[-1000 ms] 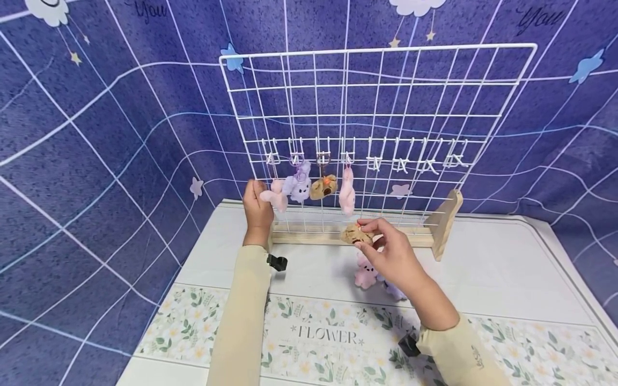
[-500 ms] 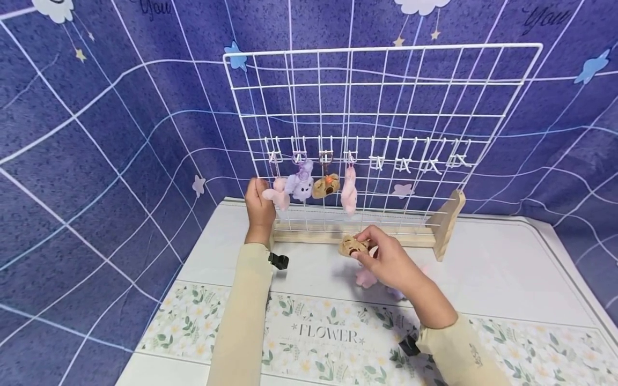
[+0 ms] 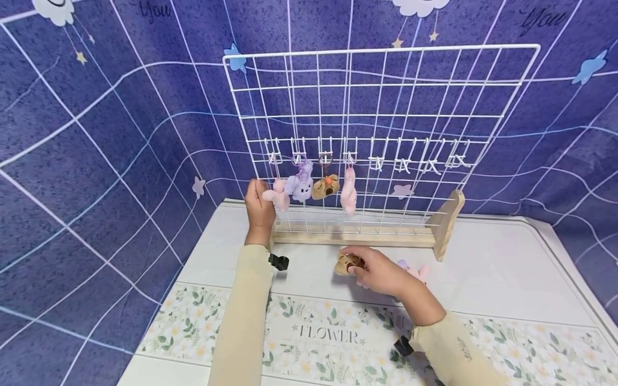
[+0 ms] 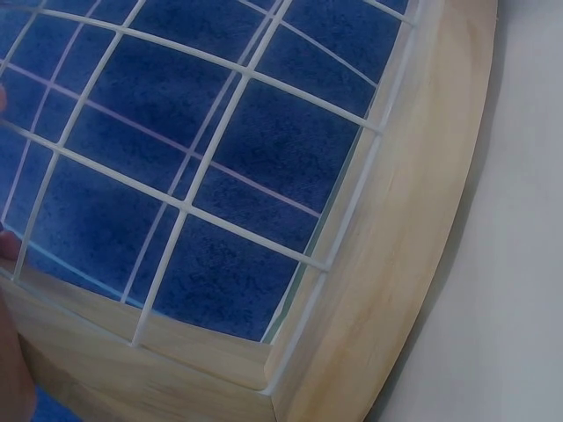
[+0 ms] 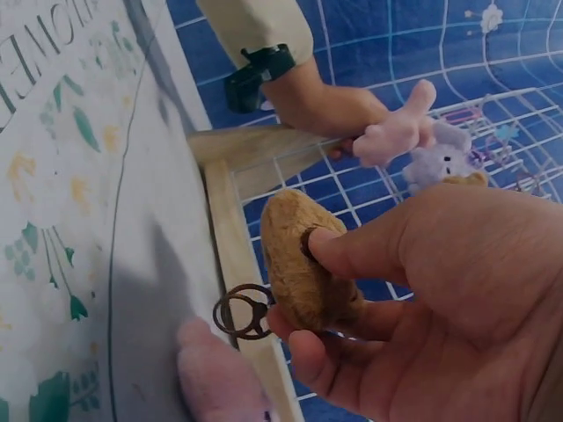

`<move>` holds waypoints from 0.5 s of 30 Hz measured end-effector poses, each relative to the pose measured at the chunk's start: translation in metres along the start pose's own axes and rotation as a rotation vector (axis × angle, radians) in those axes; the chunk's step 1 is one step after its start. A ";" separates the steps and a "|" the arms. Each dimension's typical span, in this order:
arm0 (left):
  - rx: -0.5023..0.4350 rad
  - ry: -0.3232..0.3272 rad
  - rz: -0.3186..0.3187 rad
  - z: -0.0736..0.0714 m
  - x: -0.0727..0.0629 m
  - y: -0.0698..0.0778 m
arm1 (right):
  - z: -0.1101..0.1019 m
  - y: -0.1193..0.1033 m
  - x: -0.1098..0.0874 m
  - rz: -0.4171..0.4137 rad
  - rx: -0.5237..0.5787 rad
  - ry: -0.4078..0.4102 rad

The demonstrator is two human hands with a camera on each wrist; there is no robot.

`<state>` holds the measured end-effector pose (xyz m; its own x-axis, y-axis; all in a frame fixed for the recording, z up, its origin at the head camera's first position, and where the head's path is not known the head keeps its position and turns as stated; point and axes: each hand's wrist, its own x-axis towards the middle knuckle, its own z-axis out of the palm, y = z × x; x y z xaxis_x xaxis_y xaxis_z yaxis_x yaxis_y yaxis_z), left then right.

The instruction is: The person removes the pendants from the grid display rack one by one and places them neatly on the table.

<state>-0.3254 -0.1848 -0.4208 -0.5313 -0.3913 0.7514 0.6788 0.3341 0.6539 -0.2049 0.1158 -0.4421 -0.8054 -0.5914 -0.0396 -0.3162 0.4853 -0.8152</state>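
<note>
My left hand (image 3: 259,212) grips the left side of a white wire grid rack (image 3: 381,51) with a wooden base. My right hand (image 3: 379,271) pinches a brown plush bear keychain (image 3: 348,264) between thumb and fingers, low in front of the rack. In the right wrist view the keychain's metal ring (image 5: 237,312) hangs free beside the fingers. Beneath and behind my right hand are pink and purple plush keychains (image 3: 419,272), partly hidden. Hanging on the rack's left hooks are a pink plush (image 3: 278,195), a purple plush (image 3: 301,185), a brown plush (image 3: 326,187) and another pink plush (image 3: 348,193).
Several bare white hooks (image 3: 403,165) line the right half of the grid. A wooden foot (image 3: 449,225) supports its right end. The white table cover has a floral band (image 3: 328,335) along the front, and a purple patterned cloth (image 3: 120,214) surrounds the table.
My right hand has lowered the brown plush bear keychain, moving it slightly left and toward me, down from the rack's base. The left hand keeps its grip on the rack.
</note>
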 end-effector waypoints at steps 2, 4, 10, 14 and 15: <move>-0.004 -0.001 0.004 0.000 0.000 0.000 | 0.001 0.002 0.002 -0.005 -0.018 -0.019; -0.009 -0.004 0.009 0.000 0.000 0.000 | 0.003 0.005 0.004 -0.003 -0.020 -0.036; -0.028 -0.009 0.015 0.000 0.000 -0.001 | 0.007 0.010 0.007 0.016 -0.030 -0.054; -0.019 -0.004 0.012 0.001 0.001 -0.001 | 0.008 0.013 0.009 0.043 -0.050 -0.046; -0.019 -0.003 0.011 0.001 0.001 -0.001 | 0.009 0.013 0.009 0.052 -0.062 -0.040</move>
<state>-0.3265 -0.1847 -0.4208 -0.5251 -0.3851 0.7590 0.6943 0.3220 0.6437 -0.2121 0.1108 -0.4583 -0.8012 -0.5890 -0.1053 -0.3057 0.5542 -0.7742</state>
